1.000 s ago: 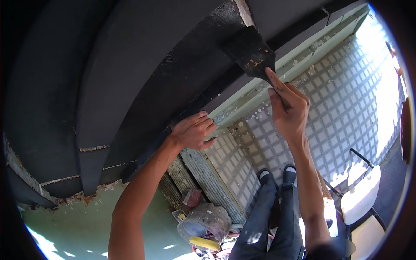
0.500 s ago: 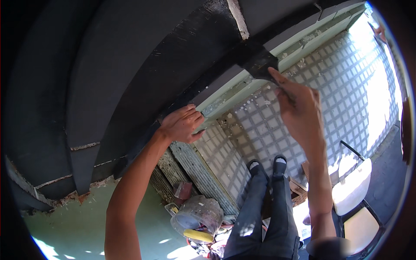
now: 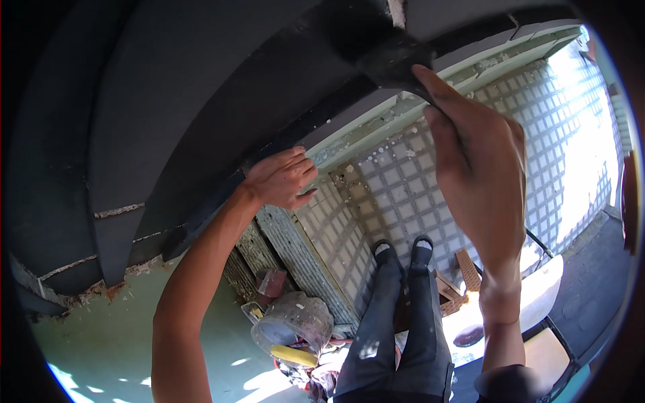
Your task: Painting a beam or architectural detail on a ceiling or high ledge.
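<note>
My right hand [image 3: 478, 158] is closed round the handle of a wide, dark paintbrush [image 3: 396, 64], index finger stretched along it. The brush head is blurred and lies against the black-coated surface [image 3: 269, 87] above. Along the lower edge of that surface rests my left hand [image 3: 282, 178], its fingers loosely bent over the dark edge and its thumb apart. Nothing shows in this hand. A narrow, pale uncoated strip [image 3: 398, 12] runs up from near the brush.
Below stand a paint-stained bucket [image 3: 302, 319] with a yellow roller [image 3: 293, 356] and weathered corrugated boards [image 3: 302, 262]. A white-backed chair [image 3: 544, 289] is at lower right, near a woven brown item [image 3: 468, 269]. Far down lies a tiled floor [image 3: 396, 181], sunlit at right.
My right hand and the paintbrush have moved upward, farther onto the dark surface. My left hand stays at the edge. The view has shifted slightly.
</note>
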Motion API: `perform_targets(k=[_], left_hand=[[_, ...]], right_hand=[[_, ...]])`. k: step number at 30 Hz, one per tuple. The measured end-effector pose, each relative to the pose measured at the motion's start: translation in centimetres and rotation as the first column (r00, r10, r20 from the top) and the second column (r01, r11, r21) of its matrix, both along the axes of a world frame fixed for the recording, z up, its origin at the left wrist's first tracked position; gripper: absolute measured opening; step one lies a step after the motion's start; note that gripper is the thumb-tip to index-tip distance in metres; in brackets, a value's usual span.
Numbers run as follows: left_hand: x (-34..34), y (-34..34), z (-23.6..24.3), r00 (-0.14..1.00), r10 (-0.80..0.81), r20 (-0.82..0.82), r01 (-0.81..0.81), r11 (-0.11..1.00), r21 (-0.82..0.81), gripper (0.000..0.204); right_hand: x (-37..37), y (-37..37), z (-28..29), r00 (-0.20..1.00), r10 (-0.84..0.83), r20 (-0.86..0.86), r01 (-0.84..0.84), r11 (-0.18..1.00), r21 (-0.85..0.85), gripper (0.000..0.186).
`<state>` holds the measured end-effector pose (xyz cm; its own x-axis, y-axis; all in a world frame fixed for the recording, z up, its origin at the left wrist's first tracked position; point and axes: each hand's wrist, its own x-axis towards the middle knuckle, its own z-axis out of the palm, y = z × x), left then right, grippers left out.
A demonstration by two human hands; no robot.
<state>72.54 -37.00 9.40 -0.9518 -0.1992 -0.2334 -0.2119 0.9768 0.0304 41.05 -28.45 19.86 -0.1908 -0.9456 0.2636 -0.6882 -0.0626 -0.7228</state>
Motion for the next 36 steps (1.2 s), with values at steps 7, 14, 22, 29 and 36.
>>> perform_targets(k=[7,14,22,29,36], left_hand=[[-1.9,-0.4,-0.7,0.998,-0.013,-0.065,0.014,1.000,0.020,0.034],[-0.7,-0.2,-0.3,0.999,-0.013,-0.034,0.013,1.000,0.008,0.035],[-1.3,-0.2,-0.5,0.996,-0.060,-0.072,0.053,0.994,-0.099,0.038],[-1.0,-0.1,-0.5,0.998,-0.062,-0.024,0.059,0.992,-0.109,0.039],[-1.4,0.1,0.5,0.999,0.041,0.008,-0.041,0.998,0.044,0.036]], right_hand=[[3.2,1.0,-11.5,0.988,-0.007,0.152,0.034,0.983,-0.180,0.053],[5.0,3.0,-7.9,0.987,0.014,0.161,-0.040,0.986,0.161,0.059],[8.0,1.8,-3.2,0.990,0.117,-0.075,-0.093,0.958,0.271,0.042],[11.0,1.3,-2.3,0.998,0.060,-0.019,-0.058,0.993,0.098,0.038],[10.2,4.8,-0.9,0.987,0.047,0.155,-0.084,0.967,0.242,0.045]])
